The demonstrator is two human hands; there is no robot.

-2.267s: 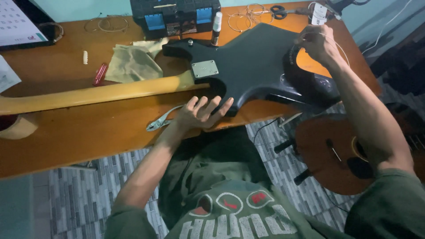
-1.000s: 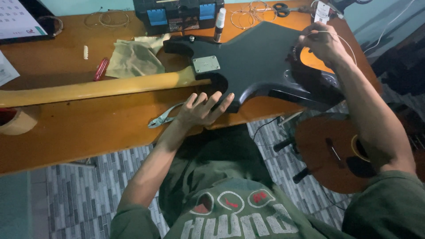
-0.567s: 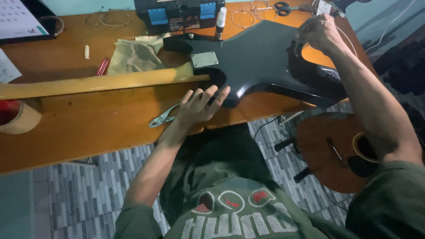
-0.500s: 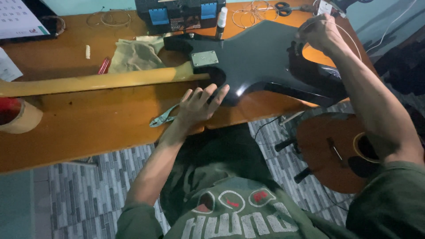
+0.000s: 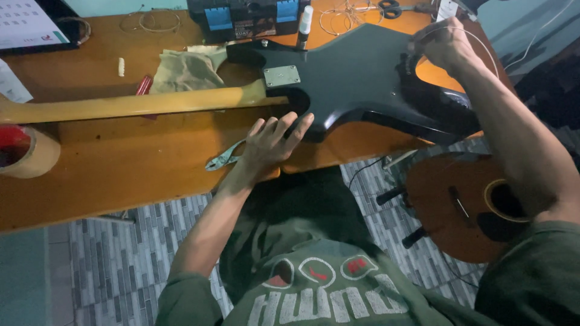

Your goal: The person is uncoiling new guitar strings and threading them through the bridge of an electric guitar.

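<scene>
Worktop [image 5: 121,175]: orange-brown wood.
Under left hand [image 5: 272,142]: pliers [image 5: 225,158].
Beyond it: black guitar [image 5: 362,78], back up.
Far left: tape roll [image 5: 24,154].

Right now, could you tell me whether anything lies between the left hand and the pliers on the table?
Nothing visible does. The left hand rests flat at the table's front edge, fingers touching the black guitar body, and the pliers lie right beside its thumb side, with only bare wood between them.
</scene>
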